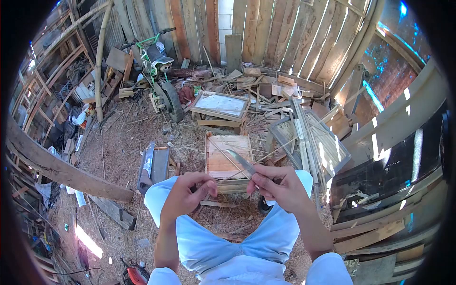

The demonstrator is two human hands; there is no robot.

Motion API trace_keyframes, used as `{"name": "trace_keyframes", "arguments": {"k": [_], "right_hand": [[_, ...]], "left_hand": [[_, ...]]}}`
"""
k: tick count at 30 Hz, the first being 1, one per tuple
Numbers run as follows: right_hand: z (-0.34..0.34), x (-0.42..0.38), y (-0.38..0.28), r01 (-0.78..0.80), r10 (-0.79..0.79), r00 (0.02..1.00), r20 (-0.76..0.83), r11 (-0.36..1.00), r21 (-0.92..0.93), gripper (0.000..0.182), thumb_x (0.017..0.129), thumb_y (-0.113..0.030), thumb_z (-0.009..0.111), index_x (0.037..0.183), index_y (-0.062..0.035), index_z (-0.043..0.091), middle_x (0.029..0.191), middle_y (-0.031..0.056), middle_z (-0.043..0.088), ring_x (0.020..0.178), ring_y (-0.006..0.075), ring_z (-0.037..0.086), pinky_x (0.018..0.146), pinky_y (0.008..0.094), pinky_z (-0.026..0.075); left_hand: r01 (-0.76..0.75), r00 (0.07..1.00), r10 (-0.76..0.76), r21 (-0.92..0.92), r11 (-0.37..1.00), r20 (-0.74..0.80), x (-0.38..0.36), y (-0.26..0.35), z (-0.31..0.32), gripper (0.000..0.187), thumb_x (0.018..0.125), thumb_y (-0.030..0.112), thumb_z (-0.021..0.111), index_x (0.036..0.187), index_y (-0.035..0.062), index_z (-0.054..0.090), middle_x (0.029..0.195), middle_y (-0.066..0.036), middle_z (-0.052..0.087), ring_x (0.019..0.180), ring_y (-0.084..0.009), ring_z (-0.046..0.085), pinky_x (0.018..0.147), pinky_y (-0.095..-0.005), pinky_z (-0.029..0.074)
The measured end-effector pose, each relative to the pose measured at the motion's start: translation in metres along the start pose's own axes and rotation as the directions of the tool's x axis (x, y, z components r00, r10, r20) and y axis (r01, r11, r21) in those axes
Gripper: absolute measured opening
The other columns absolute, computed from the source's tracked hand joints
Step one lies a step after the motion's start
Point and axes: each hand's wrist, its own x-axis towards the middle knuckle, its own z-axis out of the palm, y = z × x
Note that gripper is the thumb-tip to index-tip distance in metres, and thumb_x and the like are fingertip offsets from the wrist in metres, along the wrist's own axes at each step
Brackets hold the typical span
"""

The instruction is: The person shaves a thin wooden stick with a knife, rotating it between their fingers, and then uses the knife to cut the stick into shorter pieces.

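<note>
The right hand is closed around the knife, its blade slanting over the near right corner of the slatted wooden surface. The left hand, apart from it, curls near the near left corner; whether it grips anything is unclear.

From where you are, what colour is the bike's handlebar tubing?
The handlebar tubing is green, seen best in the head view, the only one.
</note>
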Motion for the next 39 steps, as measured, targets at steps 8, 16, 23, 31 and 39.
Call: {"name": "trace_keyframes", "arguments": {"k": [8,16,23,31,39], "right_hand": [[-0.005,0.000,0.000,0.064,-0.078,0.989,-0.128,0.992,-0.107,0.026,0.094,-0.011,0.053,0.117,-0.0015,0.060,0.077,0.0040,0.064,0.054,0.0020,0.042,0.046,0.0172,0.034],[-0.001,-0.004,0.003,0.077,-0.081,0.993,-0.090,0.996,-0.050,0.030,0.093,-0.008,0.051,0.120,0.0038,0.055,0.078,0.0060,0.062,0.052,0.0030,0.039,0.043,0.0168,0.029],[-0.004,-0.011,-0.006,-0.073,0.058,0.994,0.089,0.981,0.178,0.033,0.092,-0.010,0.055,0.123,0.0027,0.054,0.078,0.0071,0.062,0.052,0.0042,0.040,0.044,0.0180,0.029],[-0.008,-0.019,-0.017,-0.071,0.064,0.997,0.047,0.984,0.165,0.033,0.093,-0.010,0.053,0.124,0.0025,0.053,0.076,0.0069,0.061,0.051,0.0038,0.039,0.043,0.0177,0.028],[0.001,-0.018,-0.012,-0.155,0.133,0.982,0.131,0.973,0.172,0.033,0.094,-0.012,0.053,0.124,-0.0005,0.053,0.074,0.0048,0.059,0.049,0.0025,0.036,0.041,0.0175,0.026]], "left_hand": [[-0.155,0.870,0.303,0.367,0.917,-0.389,0.023,0.018,0.026,0.021,0.086,0.003,0.057,0.107,0.0005,0.058,0.095,-0.013,0.064,0.088,-0.0229,0.062,0.077,-0.0334,0.048],[0.028,0.970,-0.029,-0.007,1.000,-0.242,0.010,0.027,0.075,0.013,0.090,0.005,0.057,0.101,-0.0008,0.059,0.083,-0.004,0.063,0.073,-0.0059,0.056,0.063,-0.0200,0.044],[-0.084,0.950,0.059,-0.069,0.994,-0.307,0.006,0.032,0.075,0.008,0.088,0.004,0.059,0.094,0.0001,0.061,0.062,-0.001,0.057,0.052,-0.0035,0.045,0.046,-0.0220,0.035],[-0.088,0.935,0.151,0.204,0.975,-0.320,-0.003,0.053,0.073,0.007,0.086,0.001,0.061,0.093,-0.0008,0.061,0.074,-0.004,0.064,0.060,-0.0036,0.053,0.051,-0.0189,0.040],[-0.187,0.896,0.286,0.296,0.937,-0.339,-0.002,0.051,0.071,0.013,0.082,-0.001,0.063,0.094,0.0020,0.060,0.071,-0.008,0.059,0.049,-0.0107,0.051,0.044,-0.0247,0.038]]}}
